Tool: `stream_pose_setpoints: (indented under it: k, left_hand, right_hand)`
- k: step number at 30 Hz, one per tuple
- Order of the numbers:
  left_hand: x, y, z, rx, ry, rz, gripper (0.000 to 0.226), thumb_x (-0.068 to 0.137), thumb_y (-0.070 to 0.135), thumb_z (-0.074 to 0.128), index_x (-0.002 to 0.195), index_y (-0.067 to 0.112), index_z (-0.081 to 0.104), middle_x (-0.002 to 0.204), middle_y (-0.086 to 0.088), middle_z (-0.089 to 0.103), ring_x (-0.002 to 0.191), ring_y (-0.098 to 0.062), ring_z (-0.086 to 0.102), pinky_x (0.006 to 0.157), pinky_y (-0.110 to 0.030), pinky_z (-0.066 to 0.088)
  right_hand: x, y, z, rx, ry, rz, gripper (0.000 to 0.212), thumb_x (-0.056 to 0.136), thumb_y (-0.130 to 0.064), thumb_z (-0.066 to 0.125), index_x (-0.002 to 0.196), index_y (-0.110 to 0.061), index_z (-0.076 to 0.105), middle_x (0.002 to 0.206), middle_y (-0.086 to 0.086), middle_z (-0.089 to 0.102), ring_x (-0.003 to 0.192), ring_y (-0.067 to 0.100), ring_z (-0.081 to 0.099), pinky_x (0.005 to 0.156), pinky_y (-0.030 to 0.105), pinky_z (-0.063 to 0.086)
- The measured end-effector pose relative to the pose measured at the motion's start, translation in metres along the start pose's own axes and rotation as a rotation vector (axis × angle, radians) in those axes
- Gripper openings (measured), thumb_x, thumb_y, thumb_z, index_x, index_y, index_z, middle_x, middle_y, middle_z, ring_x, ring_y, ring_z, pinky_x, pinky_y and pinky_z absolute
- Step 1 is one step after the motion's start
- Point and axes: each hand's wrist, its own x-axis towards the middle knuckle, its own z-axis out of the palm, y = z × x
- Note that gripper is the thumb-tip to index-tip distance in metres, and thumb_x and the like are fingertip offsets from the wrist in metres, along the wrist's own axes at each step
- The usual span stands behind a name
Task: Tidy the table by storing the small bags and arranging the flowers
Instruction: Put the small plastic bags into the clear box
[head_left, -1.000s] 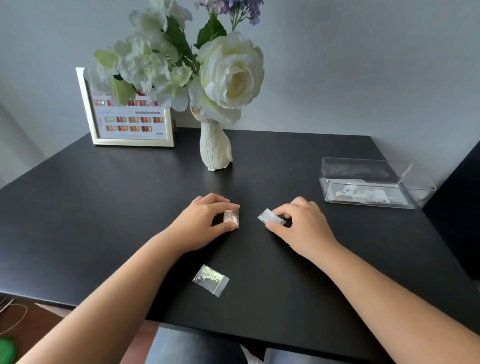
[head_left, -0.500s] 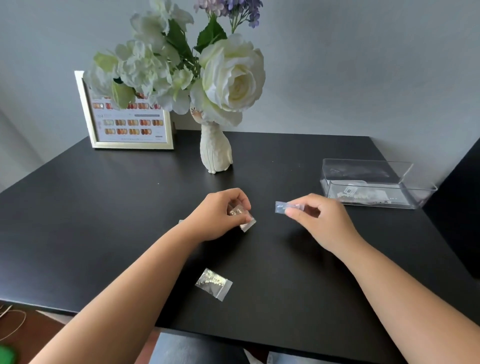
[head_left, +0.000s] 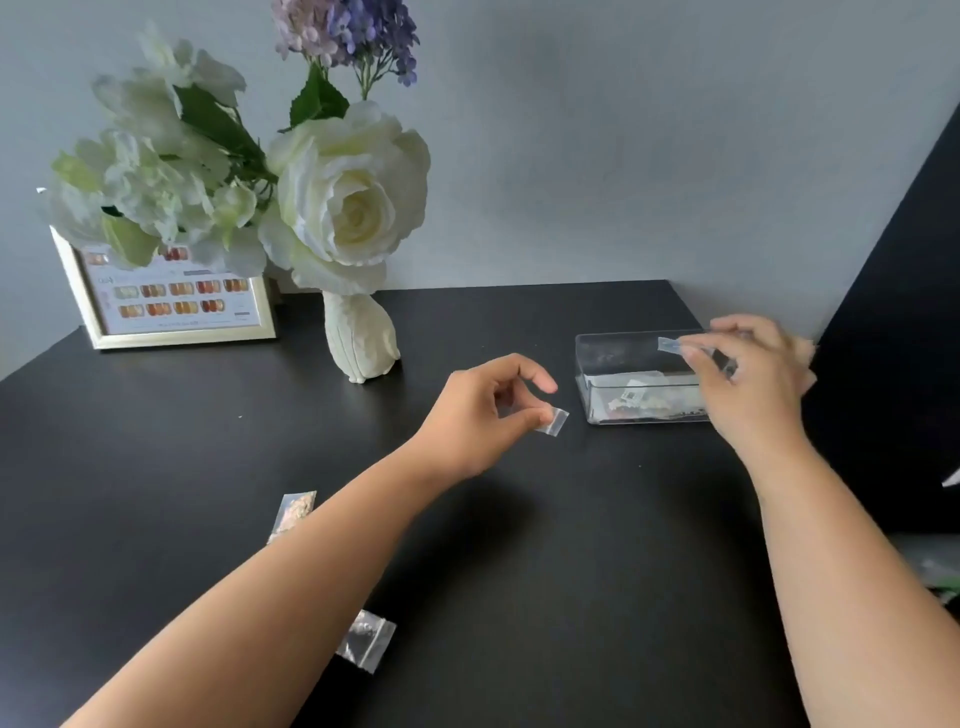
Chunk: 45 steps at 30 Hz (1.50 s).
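My right hand (head_left: 753, 382) pinches a small clear bag (head_left: 671, 344) above the open clear plastic box (head_left: 589, 400), which holds several small bags. My left hand (head_left: 480, 413) pinches another small clear bag (head_left: 555, 421) just left of the box, above the black table (head_left: 156, 441). Two more small bags lie on the table: one (head_left: 296, 512) partly hidden behind my left forearm, one (head_left: 370, 642) near the front edge. White and purple flowers (head_left: 348, 208) stand in a white vase (head_left: 361, 340) at the back.
A gold-framed picture card (head_left: 171, 306) leans against the wall at the back left, partly behind the flowers. A dark panel (head_left: 904, 364) rises at the table's right side. The grey wall runs along the table's back edge.
Both hands lifted their small bags off the table and moved right toward the clear box; the right hand now hangs over it. The view turned right and closer.
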Motion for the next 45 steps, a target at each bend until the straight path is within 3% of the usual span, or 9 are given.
stream_pose_setpoints:
  k: [4, 8, 17, 26, 32, 35, 38, 41, 45]
  left_hand:
    - [0.025, 0.012, 0.028, -0.023, 0.037, 0.075, 0.019, 0.083, 0.013, 0.075, 0.088, 0.029, 0.068, 0.077, 0.007, 0.072, 0.076, -0.018, 0.066, 0.078, -0.031, 0.053]
    - [0.050, 0.016, 0.044, -0.085, 0.147, 0.045, 0.017, 0.084, 0.013, 0.075, 0.084, 0.029, 0.069, 0.077, 0.022, 0.069, 0.067, 0.000, 0.057, 0.069, -0.014, 0.049]
    - [0.084, 0.027, 0.072, 0.016, 0.168, 0.160, 0.019, 0.088, 0.004, 0.065, 0.085, 0.023, 0.070, 0.093, 0.005, 0.066, 0.076, 0.001, 0.060, 0.071, -0.008, 0.044]
    - [0.089, 0.017, 0.090, 0.102, 0.107, 0.207, 0.019, 0.087, 0.002, 0.063, 0.092, 0.018, 0.071, 0.095, 0.006, 0.065, 0.084, -0.005, 0.062, 0.082, -0.007, 0.044]
    - [0.091, 0.018, 0.093, 0.154, 0.018, 0.099, 0.017, 0.089, 0.014, 0.062, 0.090, 0.029, 0.072, 0.097, 0.014, 0.070, 0.095, -0.007, 0.066, 0.097, -0.038, 0.048]
    - [0.091, 0.017, 0.092, 0.308, -0.011, 0.027, 0.018, 0.091, 0.025, 0.059, 0.092, 0.038, 0.071, 0.102, 0.020, 0.071, 0.115, -0.010, 0.057, 0.109, -0.040, 0.029]
    - [0.087, 0.018, 0.084, 0.392, 0.097, 0.046, 0.020, 0.091, 0.026, 0.057, 0.098, 0.040, 0.069, 0.102, 0.019, 0.070, 0.120, -0.005, 0.048, 0.099, -0.029, 0.014]
    - [0.074, 0.019, 0.064, 0.390, 0.187, 0.091, 0.018, 0.090, 0.026, 0.059, 0.097, 0.040, 0.067, 0.097, 0.026, 0.064, 0.115, -0.002, 0.047, 0.097, -0.030, 0.015]
    - [0.038, 0.011, 0.024, 0.428, 0.170, 0.099, 0.015, 0.091, 0.027, 0.060, 0.093, 0.040, 0.067, 0.090, 0.024, 0.065, 0.109, 0.000, 0.047, 0.095, -0.031, 0.016]
  right_hand:
    - [0.006, 0.009, -0.001, -0.038, -0.049, 0.030, 0.021, 0.094, -0.025, 0.058, 0.105, -0.034, 0.073, 0.116, -0.012, 0.061, 0.115, 0.027, 0.033, 0.082, 0.032, 0.019]
    - [0.006, 0.012, 0.000, 0.015, -0.013, 0.086, 0.029, 0.092, -0.019, 0.059, 0.111, -0.039, 0.068, 0.098, -0.016, 0.065, 0.111, 0.021, 0.035, 0.084, 0.033, 0.018]
    - [0.005, 0.013, 0.002, -0.066, -0.003, 0.173, 0.024, 0.089, -0.018, 0.054, 0.092, -0.036, 0.070, 0.077, -0.014, 0.057, 0.107, 0.011, 0.032, 0.078, 0.027, 0.009]
    - [0.008, 0.018, 0.000, -0.251, -0.102, 0.265, 0.031, 0.087, -0.032, 0.052, 0.065, -0.024, 0.072, 0.062, -0.013, 0.050, 0.114, 0.018, 0.036, 0.090, 0.043, 0.020]
    - [0.010, 0.018, -0.002, -0.230, -0.083, 0.328, 0.049, 0.092, -0.040, 0.039, 0.055, -0.022, 0.066, 0.059, -0.011, 0.053, 0.124, 0.018, 0.034, 0.100, 0.046, 0.017]
    - [0.011, 0.017, -0.004, -0.197, -0.017, 0.317, 0.050, 0.094, -0.036, 0.035, 0.065, -0.020, 0.072, 0.065, -0.011, 0.058, 0.128, 0.018, 0.031, 0.101, 0.048, 0.016]
    - [0.010, 0.011, -0.006, -0.136, 0.066, 0.260, 0.046, 0.095, -0.037, 0.038, 0.069, -0.021, 0.073, 0.084, -0.014, 0.061, 0.126, 0.019, 0.030, 0.097, 0.046, 0.017]
    - [0.007, 0.002, -0.007, -0.064, 0.103, 0.179, 0.039, 0.094, -0.037, 0.042, 0.075, -0.025, 0.073, 0.101, -0.013, 0.065, 0.125, 0.019, 0.029, 0.093, 0.043, 0.017]
    - [-0.008, -0.024, -0.007, 0.066, 0.128, -0.024, 0.038, 0.090, -0.040, 0.043, 0.073, -0.023, 0.074, 0.093, -0.012, 0.068, 0.118, 0.022, 0.037, 0.089, 0.038, 0.023]
